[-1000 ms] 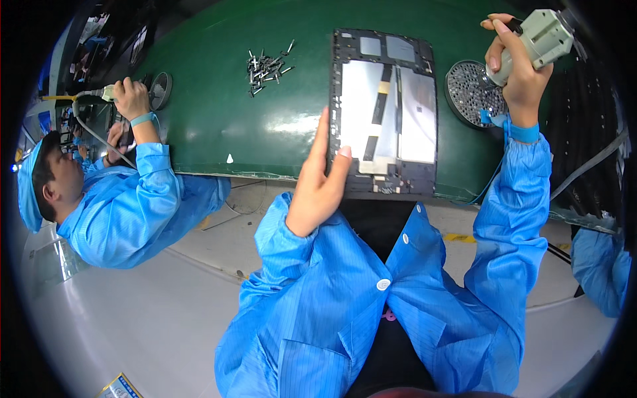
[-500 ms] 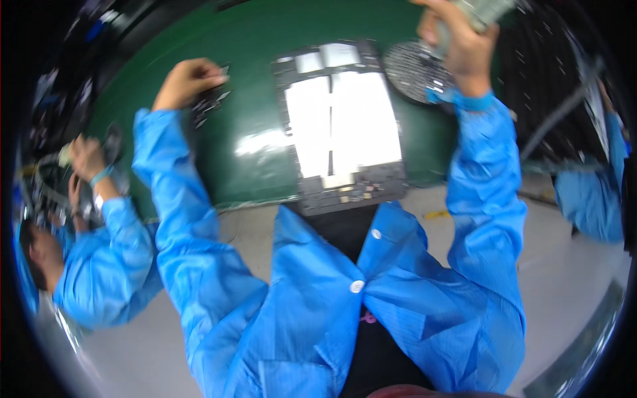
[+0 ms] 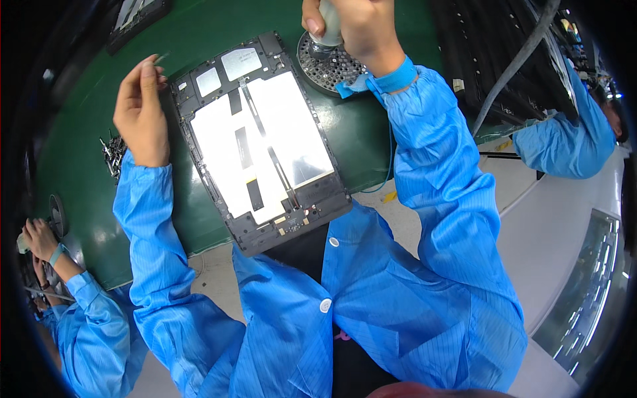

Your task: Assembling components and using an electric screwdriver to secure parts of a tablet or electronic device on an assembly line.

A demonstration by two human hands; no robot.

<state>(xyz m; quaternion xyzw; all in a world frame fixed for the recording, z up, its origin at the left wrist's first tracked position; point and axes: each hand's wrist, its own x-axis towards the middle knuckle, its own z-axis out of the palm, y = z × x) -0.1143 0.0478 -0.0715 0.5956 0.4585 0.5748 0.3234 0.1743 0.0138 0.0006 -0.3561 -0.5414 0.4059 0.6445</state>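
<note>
An opened tablet (image 3: 298, 126), its black frame showing white battery packs, lies turned slightly aslant at the table's near edge. Just off its far left corner, my left hand (image 3: 141, 119) is closed in a pinch on a small thin piece (image 3: 161, 58), too small to name. My right hand (image 3: 368, 33) grips an electric screwdriver (image 3: 330, 20) by its pale handle. The screwdriver's metal nose points down over a round screw tray (image 3: 312, 71) full of small holes, beyond the tablet's right side. Whether its tip touches the tray I cannot tell.
Small dark parts (image 3: 113, 156) lie in a pile left of my left wrist. Another opened device (image 3: 136, 20) sits at the far left. Black trays (image 3: 478, 60) and a grey hose (image 3: 517, 66) are at right. Co-workers' blue sleeves (image 3: 564, 142) show at both sides.
The whole view has turned, so the tablet appears tilted and further left. My left hand is closer to the tablet's edge. The screwdriver now points down over the screw tray.
</note>
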